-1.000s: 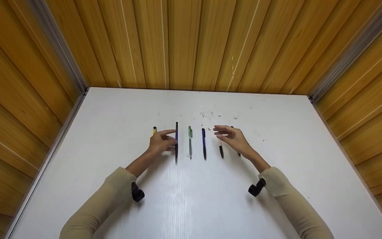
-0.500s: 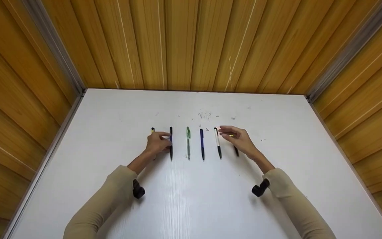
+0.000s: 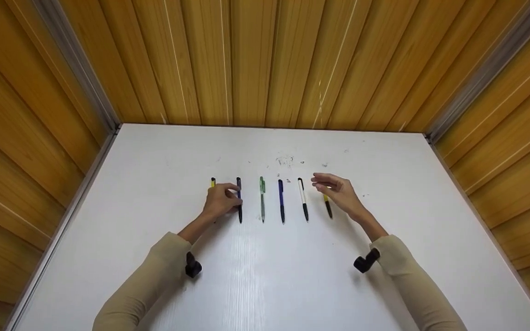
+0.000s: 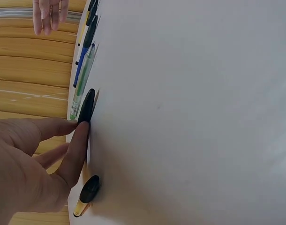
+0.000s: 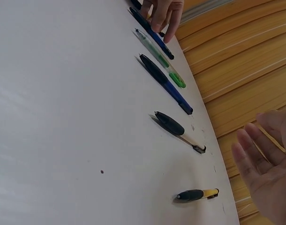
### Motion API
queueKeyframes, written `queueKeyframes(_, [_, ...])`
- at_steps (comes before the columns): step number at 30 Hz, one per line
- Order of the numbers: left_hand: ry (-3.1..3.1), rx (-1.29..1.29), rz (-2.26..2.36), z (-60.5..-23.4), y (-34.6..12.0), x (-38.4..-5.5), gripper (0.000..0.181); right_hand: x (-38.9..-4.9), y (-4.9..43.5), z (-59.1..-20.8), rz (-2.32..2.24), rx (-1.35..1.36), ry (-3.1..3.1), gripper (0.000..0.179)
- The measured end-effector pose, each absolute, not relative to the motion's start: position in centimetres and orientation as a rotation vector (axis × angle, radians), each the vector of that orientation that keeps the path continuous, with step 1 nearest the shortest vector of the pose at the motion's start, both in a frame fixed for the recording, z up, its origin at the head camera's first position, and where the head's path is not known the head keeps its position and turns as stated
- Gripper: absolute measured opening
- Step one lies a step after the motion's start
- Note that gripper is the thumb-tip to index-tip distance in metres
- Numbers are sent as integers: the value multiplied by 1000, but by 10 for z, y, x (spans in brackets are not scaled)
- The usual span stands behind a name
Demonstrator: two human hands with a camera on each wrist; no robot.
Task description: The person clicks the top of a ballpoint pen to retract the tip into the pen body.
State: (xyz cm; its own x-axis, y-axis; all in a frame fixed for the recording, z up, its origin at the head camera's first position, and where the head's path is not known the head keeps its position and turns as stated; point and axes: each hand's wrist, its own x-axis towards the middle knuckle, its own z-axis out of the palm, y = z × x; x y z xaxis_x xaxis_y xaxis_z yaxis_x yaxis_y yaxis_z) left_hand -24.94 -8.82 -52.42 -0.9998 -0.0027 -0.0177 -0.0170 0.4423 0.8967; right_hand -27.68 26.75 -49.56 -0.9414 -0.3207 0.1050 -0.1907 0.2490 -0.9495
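In the head view, the left hand pinches a blue pen with a black grip between thumb and fingers. That pen lies on the white table, tip toward the person; in the left wrist view the fingertips meet at its black grip. Just left of it is a yellow pen, partly hidden by the left hand. The right hand hovers with relaxed fingers over another yellow pen with a black grip, holding nothing; its bare palm shows in the right wrist view.
Between the hands lie a clear green pen, a dark blue pen and a white pen with a black grip, roughly parallel. Dark smudges mark the white table behind them. Wood-look panels enclose the back and sides.
The left hand has brought the blue pen down and slightly left, into line with the others. The right hand has drifted right, uncovering the white pen and part of the yellow one.
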Motion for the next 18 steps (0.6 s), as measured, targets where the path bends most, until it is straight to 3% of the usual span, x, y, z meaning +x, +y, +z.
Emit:
queueKeyframes(11, [2644, 321, 1736, -519, -76, -259, 38, -283, 297, -497, -1874, -425, 2390, 43])
queueKeyframes(18, [2576, 291, 1653, -521, -52, -266, 49, -285, 310, -502, -1887, -380, 2367, 45])
